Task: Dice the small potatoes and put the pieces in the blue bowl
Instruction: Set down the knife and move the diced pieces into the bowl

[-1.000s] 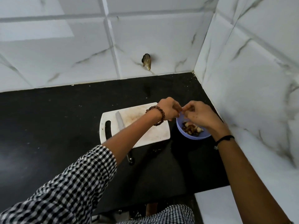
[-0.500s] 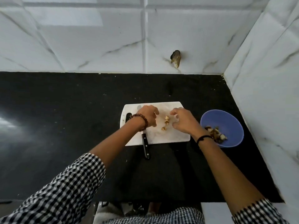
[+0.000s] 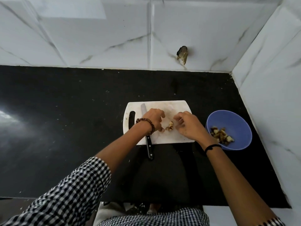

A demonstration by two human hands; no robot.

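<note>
A small heap of diced potato pieces lies in the middle of the white cutting board. My left hand hovers just left of the heap with fingers loosely curved, its thumb near one piece. My right hand sits just right of the heap, fingers spread and bent, holding nothing that I can see. The blue bowl stands on the counter to the right of the board, with several diced pieces inside. A black-handled knife lies along the board's left side, partly under my left wrist.
The black countertop stretches far to the left. White marble-look tile walls close off the back and right, meeting in a corner behind the bowl. A dark broken spot marks the back wall. The counter's front edge is near my body.
Both hands left the bowl and came back over the cutting board. They now sit on either side of the potato pieces, slightly closer to the heap than half a second ago.
</note>
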